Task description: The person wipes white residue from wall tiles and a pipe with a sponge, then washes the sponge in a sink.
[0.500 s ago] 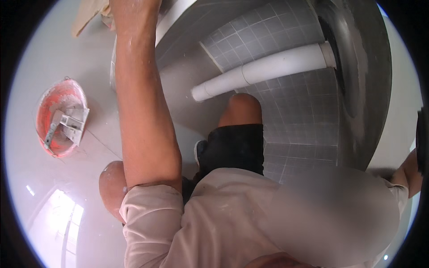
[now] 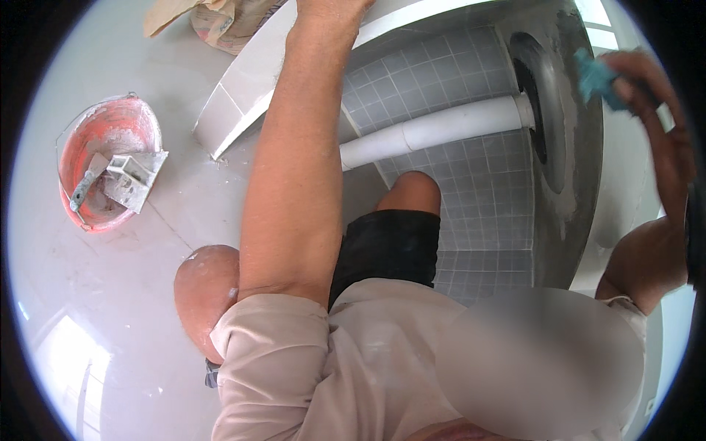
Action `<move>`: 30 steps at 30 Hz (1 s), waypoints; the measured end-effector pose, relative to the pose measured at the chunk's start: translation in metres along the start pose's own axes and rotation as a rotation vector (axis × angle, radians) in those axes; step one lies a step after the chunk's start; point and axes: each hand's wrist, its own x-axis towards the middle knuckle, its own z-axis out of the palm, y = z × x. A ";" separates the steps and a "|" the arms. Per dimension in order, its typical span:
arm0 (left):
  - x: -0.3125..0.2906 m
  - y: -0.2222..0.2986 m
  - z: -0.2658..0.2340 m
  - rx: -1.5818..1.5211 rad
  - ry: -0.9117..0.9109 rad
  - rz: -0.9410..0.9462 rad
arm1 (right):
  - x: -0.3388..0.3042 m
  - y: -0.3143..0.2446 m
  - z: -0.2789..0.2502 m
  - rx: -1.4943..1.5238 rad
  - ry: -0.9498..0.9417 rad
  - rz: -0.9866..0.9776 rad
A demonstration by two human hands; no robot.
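My left arm stretches up to the top edge over a white-edged ledge [image 2: 246, 110]. Only the wrist and the heel of my left hand [image 2: 334, 9] show there; its fingers lie outside the picture. At the upper right, my right hand [image 2: 647, 81] is closed around a ragged teal piece [image 2: 597, 79], sponge or cloth, and is slightly blurred. It is raised beside a dark grey slab [image 2: 566, 213] with an oval opening. A white pipe [image 2: 441, 126] runs from that opening toward the left.
On the glossy floor at the left stands a red bucket [image 2: 121, 121] smeared with white residue. A scraper [image 2: 90, 180] and a whitish hand float [image 2: 136, 184] rest in it. Crumpled brown paper bags [image 2: 228, 26] lie at the top left. Grey tiles [image 2: 482, 198] surround the pipe.
My right hand has come into view at the upper right with the teal piece in it. My left arm has shifted rightward in the picture, and the view has tilted.
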 end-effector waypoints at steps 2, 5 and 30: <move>0.000 0.003 -0.001 -0.027 0.000 -0.030 | -0.003 -0.022 0.028 0.262 0.035 -0.208; 0.001 0.011 -0.007 0.030 -0.028 -0.047 | 0.004 -0.048 0.077 0.247 -0.023 -0.269; -0.212 -0.152 0.155 -0.194 -0.865 -0.793 | -0.051 -0.031 0.488 1.866 0.195 0.917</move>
